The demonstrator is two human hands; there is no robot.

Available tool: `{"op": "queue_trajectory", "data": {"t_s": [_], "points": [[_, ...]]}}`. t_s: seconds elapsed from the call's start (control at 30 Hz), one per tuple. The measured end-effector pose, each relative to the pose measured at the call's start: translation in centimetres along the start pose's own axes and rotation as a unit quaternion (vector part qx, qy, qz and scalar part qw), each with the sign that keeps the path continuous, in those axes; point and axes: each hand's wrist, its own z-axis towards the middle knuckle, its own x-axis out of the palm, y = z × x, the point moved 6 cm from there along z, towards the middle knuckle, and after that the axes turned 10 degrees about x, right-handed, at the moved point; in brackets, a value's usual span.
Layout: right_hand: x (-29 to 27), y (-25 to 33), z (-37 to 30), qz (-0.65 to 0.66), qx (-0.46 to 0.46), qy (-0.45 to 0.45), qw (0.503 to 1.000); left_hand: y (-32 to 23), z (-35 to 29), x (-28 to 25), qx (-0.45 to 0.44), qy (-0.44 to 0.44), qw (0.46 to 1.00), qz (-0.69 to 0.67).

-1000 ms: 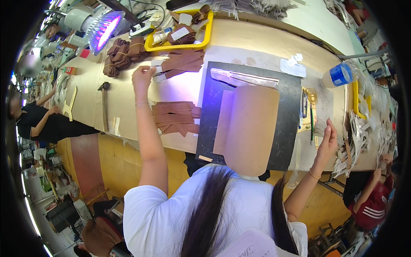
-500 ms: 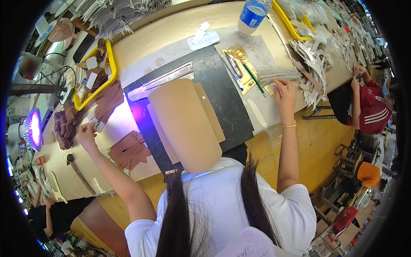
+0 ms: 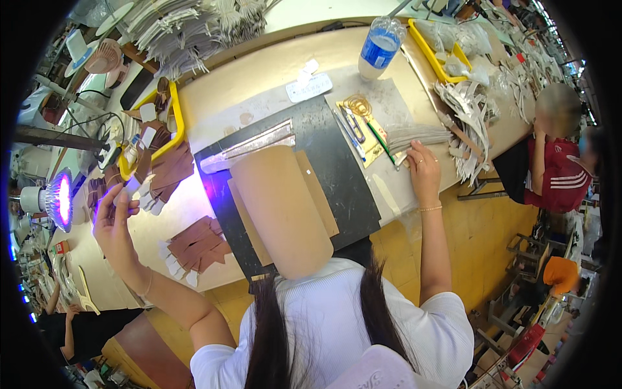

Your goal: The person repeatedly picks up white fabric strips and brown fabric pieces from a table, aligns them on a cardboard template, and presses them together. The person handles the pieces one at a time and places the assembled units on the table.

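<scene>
Strips (image 3: 197,245) left of mat (image 3: 353,217), pencil (image 3: 382,144) right

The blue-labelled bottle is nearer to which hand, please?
The right hand, apart from the bottle on its near side; the left hand is much farther off, to the left.

Workshop: worktable (image 3: 233,74), brown strips (image 3: 199,245), lamp (image 3: 63,200)

Left of the black mat (image 3: 350,198), the left hand (image 3: 116,223) pinches a small white tab (image 3: 132,187), raised and tilted; its far end is unclear. Also left of the mat, brown strips (image 3: 173,172) with white ends lie overlapping in two groups. Right of it, grey strips (image 3: 418,135) lie bundled flat.
</scene>
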Motion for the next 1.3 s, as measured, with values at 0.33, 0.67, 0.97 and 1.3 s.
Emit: {"op": "queue_trajectory", "data": {"t_s": [0.33,0.67,0.97,1.3], "points": [[-3.5,-1.7,3.3,0.117,0.113,0.057,0.985,-8.0,-6.3,7.5,0.083,0.155,0.915,-0.363],[0.2,-2.3,2.8,0.084,0.059,0.247,0.964,-2.9,-11.7,12.8,-0.198,0.243,0.873,-0.373],[-0.3,-4.8,3.2,0.370,0.228,0.348,0.831,-0.8,-12.1,13.3,-0.205,0.247,0.884,-0.341],[-5.0,-0.8,7.5,0.370,0.267,0.169,0.874,0.0,-12.7,13.5,-0.206,0.231,0.880,-0.360]]}}
